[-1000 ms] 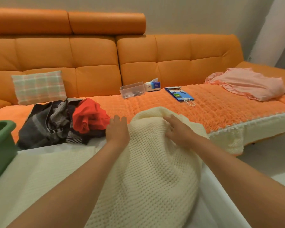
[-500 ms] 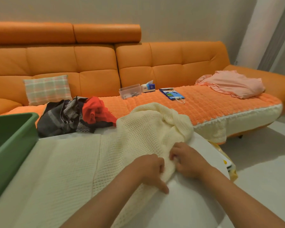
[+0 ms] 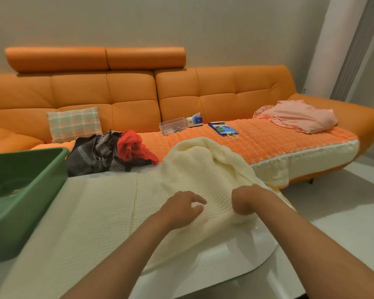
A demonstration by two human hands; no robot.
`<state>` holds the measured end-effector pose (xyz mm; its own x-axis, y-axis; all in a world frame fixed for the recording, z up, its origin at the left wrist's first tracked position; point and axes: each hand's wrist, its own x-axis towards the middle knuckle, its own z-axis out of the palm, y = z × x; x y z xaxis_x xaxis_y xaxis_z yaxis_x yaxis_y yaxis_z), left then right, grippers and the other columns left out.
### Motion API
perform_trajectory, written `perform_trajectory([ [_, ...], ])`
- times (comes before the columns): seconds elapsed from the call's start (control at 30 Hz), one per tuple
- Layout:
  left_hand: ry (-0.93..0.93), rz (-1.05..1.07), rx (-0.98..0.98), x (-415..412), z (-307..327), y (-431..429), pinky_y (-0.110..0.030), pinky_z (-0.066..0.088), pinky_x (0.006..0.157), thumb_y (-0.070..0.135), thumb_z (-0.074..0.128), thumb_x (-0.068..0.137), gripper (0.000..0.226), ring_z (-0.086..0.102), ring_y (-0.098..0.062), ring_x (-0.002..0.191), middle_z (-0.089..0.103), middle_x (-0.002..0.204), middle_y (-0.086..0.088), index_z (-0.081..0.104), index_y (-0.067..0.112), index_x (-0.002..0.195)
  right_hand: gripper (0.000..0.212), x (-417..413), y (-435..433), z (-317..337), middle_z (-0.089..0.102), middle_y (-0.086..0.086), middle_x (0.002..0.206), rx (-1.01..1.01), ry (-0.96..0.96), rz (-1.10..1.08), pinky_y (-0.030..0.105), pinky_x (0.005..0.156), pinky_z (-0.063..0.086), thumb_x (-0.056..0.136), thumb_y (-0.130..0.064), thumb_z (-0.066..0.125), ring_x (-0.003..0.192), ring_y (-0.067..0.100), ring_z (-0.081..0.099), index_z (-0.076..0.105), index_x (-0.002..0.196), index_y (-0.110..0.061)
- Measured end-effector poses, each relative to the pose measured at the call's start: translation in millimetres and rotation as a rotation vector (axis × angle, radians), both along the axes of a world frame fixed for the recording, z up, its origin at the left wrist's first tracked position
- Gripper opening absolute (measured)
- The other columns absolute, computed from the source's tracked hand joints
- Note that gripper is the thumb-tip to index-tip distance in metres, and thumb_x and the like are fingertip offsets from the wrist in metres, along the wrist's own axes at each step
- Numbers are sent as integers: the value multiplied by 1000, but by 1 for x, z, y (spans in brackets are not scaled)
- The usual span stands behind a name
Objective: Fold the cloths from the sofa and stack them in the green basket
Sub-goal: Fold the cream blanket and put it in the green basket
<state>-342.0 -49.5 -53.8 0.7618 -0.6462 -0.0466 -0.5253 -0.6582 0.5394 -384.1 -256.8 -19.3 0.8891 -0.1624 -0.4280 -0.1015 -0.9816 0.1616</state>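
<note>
Left fingers [image 3: 198, 200] loose atop cream cloth [image 3: 181, 169], right fingers [image 3: 240, 205] tight in it, beside green basket [image 3: 20, 223].

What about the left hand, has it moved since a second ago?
Yes. The left hand drew back toward the person, away from the red cloth it was beside.

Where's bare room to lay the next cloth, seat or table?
Seat: the orange cover is bare between the blue bag and the pink cloth. On the table, only the near right corner beside the cream cloth is bare. Crowded: the dark and red pile by the basket, and the boxes mid-seat.
</note>
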Motion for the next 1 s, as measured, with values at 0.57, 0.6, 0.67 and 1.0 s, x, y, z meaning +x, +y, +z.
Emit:
perform_trajectory([
  [0.57,-333,749,378,-37,-15,217,-28,44,87,2,39,93,37,48,-22,114,50,125,-4,50,17,125,59,9,225,-42,23,1,163,470,-242,441,44,118,27,101,-47,44,147,24,28,27,155,-33],
  [0.6,-338,785,475,-44,-17,234,-29,44,88,5,40,94,32,47,-22,115,49,126,-5,48,17,122,62,7,236,-47,14,1,166,465,-221,457,45,121,21,101,-49,44,150,24,19,20,157,-34],
  [0.67,-327,853,604,-53,-26,261,-30,44,90,8,41,95,29,47,-22,118,47,130,-6,47,17,122,66,5,255,-56,-2,2,167,431,-169,475,45,123,12,102,-52,39,153,24,5,10,158,-35],
  [1.0,-92,951,247,-47,-8,290,-31,45,74,19,49,96,20,62,-29,104,65,117,-10,61,10,109,64,2,271,-77,-15,3,166,405,-187,514,42,124,-2,103,-57,22,153,21,-13,-2,158,-36],
])
